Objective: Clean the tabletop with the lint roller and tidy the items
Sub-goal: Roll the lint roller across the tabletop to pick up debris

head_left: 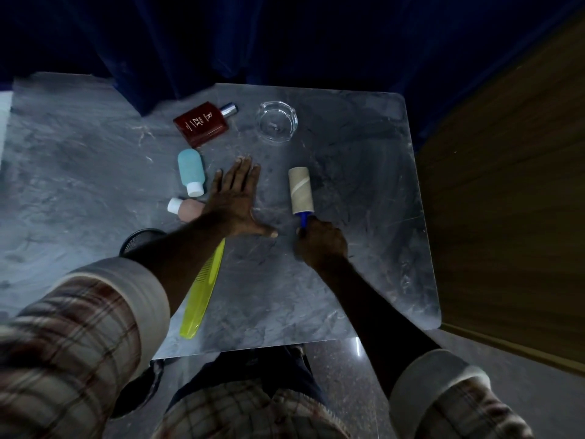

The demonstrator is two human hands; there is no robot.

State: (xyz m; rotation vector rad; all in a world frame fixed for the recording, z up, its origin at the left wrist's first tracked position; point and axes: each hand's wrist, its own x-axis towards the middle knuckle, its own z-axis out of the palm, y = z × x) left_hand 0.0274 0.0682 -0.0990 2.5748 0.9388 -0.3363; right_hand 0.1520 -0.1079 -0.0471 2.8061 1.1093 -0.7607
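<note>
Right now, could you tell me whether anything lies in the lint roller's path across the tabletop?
Beyond the lint roller lies the glass ashtray; the flat left hand lies beside it. Rightwards looks clear.

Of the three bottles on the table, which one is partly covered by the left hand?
The pink bottle with the white cap, nearest the person: the left hand overlaps its base. The blue bottle and the dark red perfume bottle lie uncovered farther away.

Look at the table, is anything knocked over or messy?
Yes. The red perfume bottle, the blue bottle and the pink bottle all lie on their sides instead of standing. The yellow comb lies slanted near the front edge. Nothing looks spilled or broken.
</note>
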